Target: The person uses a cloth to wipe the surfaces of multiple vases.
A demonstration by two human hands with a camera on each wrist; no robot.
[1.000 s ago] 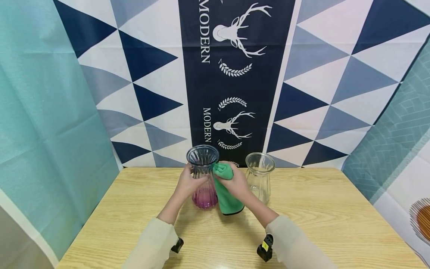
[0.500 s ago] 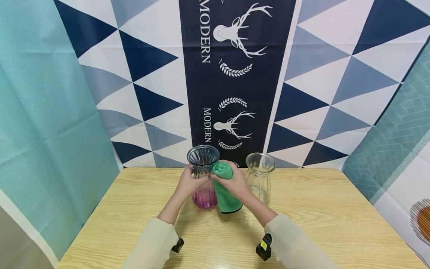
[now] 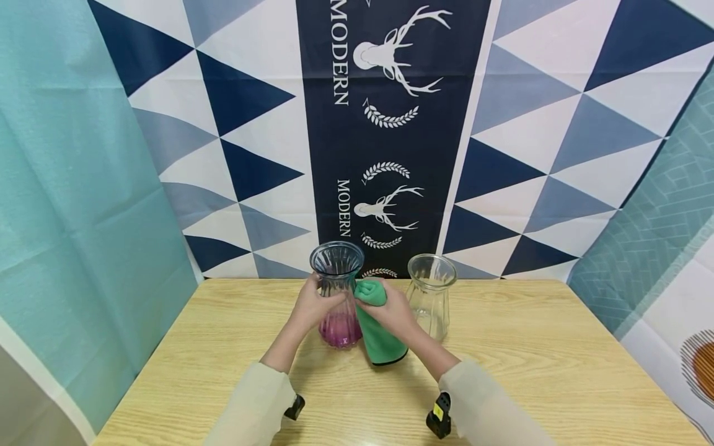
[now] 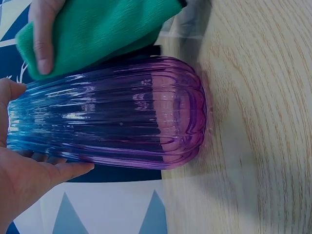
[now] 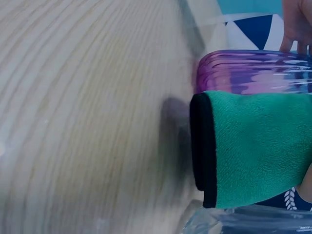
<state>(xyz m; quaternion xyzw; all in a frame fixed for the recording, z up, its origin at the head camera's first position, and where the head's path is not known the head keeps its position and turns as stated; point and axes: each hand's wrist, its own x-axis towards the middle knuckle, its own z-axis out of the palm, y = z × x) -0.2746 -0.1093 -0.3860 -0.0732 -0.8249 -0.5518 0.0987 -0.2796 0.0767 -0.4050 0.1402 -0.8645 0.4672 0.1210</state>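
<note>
A ribbed glass vase (image 3: 341,325), blue at the top and purple at the base, stands upright on the wooden table. My left hand (image 3: 313,303) grips it round the upper body, thumb in front; the left wrist view shows fingers on both sides of the vase (image 4: 112,117). A rolled green cloth (image 3: 379,337) with a black edge is held in my right hand (image 3: 395,306), against the vase's right side. In the right wrist view the cloth (image 5: 263,146) hangs beside the vase, its lower end off the table. Part of the right palm is hidden.
A clear glass vase (image 3: 432,303) stands close to the right of my right hand. The wooden table (image 3: 530,365) reaches out on both sides. Behind it hangs a patterned backdrop (image 3: 262,124), with a teal curtain (image 3: 83,204) on the left.
My right hand with the green cloth has shifted slightly down along the vase's side, and the cloth's lower end has swung a little right. The left hand and both vases have stayed put.
</note>
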